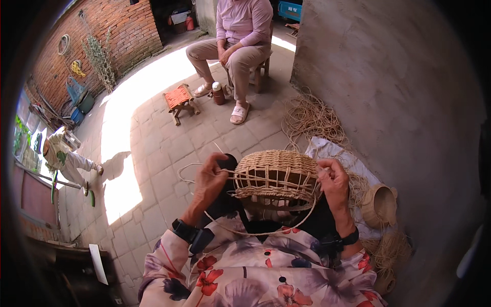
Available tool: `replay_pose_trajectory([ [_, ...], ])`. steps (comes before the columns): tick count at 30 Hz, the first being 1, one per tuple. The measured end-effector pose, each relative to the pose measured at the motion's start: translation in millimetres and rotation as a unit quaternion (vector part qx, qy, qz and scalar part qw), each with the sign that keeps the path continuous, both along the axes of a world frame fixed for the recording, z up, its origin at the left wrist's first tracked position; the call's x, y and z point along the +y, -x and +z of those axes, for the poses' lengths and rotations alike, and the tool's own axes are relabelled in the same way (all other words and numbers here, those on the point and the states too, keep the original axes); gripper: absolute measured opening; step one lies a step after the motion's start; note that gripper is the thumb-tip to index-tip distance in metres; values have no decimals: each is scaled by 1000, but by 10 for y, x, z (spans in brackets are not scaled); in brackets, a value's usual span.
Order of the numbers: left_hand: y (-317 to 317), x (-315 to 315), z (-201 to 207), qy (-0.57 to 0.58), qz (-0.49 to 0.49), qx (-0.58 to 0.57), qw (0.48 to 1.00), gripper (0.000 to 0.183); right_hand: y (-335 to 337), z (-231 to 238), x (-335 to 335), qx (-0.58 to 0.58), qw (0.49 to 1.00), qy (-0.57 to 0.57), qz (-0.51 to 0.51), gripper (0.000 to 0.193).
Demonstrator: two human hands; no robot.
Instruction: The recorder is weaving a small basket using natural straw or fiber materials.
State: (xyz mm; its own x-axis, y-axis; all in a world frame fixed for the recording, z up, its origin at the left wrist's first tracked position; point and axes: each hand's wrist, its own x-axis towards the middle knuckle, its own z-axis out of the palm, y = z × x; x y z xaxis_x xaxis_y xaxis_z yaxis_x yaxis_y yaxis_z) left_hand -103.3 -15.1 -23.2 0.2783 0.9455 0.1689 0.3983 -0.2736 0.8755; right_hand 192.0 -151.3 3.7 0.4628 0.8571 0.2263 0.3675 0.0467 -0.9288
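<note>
A partly woven basket [276, 165] of tan cord lies on its side over my lap, its upper part densely woven and open gaps showing below. My left hand [208, 180] is closed on cord strands stretched from the basket's left side. At the basket's right edge, my right hand [333, 183] is closed with fingertips pinched against the weave; exactly what lies between them is partly hidden. A long loop of cord [255, 234] sags in front of my shirt, rising on its right toward the right hand.
Loose cord piles [314, 118] lie by the wall at right, near a white cloth [327, 148] and a finished-looking round basket [379, 205]. Ahead sits a person [244, 30] beside a red-topped folding stool [179, 97] and a brown flask [218, 94]. Another person [66, 156] is at far left.
</note>
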Motion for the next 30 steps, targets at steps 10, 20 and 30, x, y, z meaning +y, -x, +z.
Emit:
replay_pose_trajectory([
  [10,63,94,80,190,37,-333,923,40,-636,-586,-338,64,994,53,-76,15],
  [20,727,740,58,-229,3,209,951,21,-640,-843,-352,179,981,63,-41,15],
  [30,1467,907,287,-139,140,137,971,33,-709,-887,-424,222,973,50,-44,16],
])
